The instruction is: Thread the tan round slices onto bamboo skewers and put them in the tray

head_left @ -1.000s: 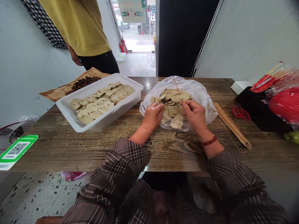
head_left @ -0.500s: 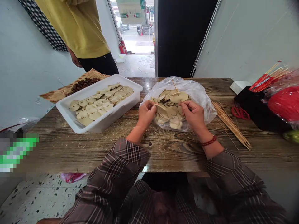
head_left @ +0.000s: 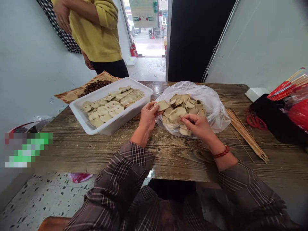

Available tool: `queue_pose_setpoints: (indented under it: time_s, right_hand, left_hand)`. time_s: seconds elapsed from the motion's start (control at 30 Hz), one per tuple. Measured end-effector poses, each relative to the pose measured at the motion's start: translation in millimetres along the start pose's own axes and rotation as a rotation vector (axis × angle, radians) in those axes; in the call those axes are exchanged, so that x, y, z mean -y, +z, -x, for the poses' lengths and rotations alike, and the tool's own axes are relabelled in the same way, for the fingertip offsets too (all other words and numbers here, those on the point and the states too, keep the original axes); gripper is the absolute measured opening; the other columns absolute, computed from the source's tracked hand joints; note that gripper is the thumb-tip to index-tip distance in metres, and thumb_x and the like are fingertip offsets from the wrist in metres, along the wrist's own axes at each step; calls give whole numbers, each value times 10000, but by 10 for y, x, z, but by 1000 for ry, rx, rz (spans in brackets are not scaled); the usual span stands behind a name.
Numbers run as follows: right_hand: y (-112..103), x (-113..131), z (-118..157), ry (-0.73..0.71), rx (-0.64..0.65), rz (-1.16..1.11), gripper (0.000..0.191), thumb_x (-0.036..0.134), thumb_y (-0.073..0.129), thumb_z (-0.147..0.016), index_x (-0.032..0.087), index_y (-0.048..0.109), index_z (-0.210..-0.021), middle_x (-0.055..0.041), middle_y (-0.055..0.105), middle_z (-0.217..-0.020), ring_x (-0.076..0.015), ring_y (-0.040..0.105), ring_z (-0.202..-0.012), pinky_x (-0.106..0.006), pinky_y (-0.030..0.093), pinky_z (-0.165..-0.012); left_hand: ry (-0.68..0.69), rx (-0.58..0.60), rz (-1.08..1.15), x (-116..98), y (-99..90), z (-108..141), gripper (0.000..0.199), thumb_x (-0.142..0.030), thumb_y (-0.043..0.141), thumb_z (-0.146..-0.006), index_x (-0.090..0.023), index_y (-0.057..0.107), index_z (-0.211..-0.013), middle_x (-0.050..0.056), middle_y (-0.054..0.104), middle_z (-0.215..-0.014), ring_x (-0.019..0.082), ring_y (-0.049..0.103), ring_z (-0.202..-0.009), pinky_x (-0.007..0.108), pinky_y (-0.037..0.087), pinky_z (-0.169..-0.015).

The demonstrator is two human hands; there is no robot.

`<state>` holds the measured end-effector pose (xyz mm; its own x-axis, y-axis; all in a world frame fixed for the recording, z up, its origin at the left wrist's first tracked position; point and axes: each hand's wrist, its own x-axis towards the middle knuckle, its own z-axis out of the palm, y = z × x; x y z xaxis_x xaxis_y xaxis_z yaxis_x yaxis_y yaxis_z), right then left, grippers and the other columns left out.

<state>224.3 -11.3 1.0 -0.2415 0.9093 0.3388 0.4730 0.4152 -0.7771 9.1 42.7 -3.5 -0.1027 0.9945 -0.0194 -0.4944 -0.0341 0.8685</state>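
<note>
My left hand (head_left: 148,117) pinches a thin beige slice (head_left: 162,105) between thumb and fingers, at the left side of a clear plastic bag (head_left: 216,112). My right hand (head_left: 197,125) is closed in a pinch at the edge of another round beige slice (head_left: 176,114), above the heap in the bag. Many loose beige slices (head_left: 184,98) lie in the opened bag. To the left, a white plastic tub (head_left: 110,126) holds rows of similar slices (head_left: 106,110) threaded on thin sticks. Whether a stick is between my fingers I cannot tell.
Bamboo skewers (head_left: 247,136) lie right of the bag on the wooden table (head_left: 125,157). Beyond them are red scissors (head_left: 257,122) and a black holder (head_left: 267,112). Dark red pieces sit on patterned paper (head_left: 64,95) behind the tub. A person in a yellow top (head_left: 98,41) stands beyond.
My left hand has lifted a slice clear at the bag's left edge. My right hand has moved lower and toward the left over the heap. The other person's arm is now raised across the body.
</note>
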Motion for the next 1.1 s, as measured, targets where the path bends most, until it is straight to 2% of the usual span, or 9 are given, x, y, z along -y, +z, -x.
queue_pose_setpoints:
  time_s: [0.13, 0.37, 0.7, 1.1]
  right_hand:
    - [21, -3, 13, -38, 41, 53, 263, 335, 537, -889, 149, 709, -818, 3, 580, -576, -111, 469, -527, -246, 325, -517]
    - [25, -6, 30, -84, 106, 125, 238, 296, 536, -899, 157, 695, -790, -11, 638, -655, -127, 539, -602, -253, 362, -585]
    - [35, -18, 32, -75, 95, 171, 244, 295, 527, -902, 155, 692, -791, -6, 625, -636, -122, 532, -583, -252, 353, -570]
    - [75, -48, 32, -83, 44, 211, 223, 284, 541, -900, 177, 689, -773, -12, 645, -634, -137, 548, -584, -265, 365, -575]
  left_hand:
    - [66, -53, 25, -19, -33, -25, 256, -150, 755, -641, -157, 554, -800, -11, 652, -773, 100, 637, -668, 222, 549, -608]
    - [98, -105, 17, -83, -34, -21, 229, -127, 705, -670, -173, 520, -796, -34, 626, -724, 87, 624, -652, 226, 553, -643]
    - [141, -88, -11, -75, -26, -5, 224, -146, 704, -674, -173, 528, -808, -26, 625, -731, 100, 631, -672, 241, 556, -653]
    - [179, -89, -104, -78, 15, 35, 206, -184, 737, -638, -169, 559, -741, -30, 566, -743, 80, 566, -670, 218, 544, -632]
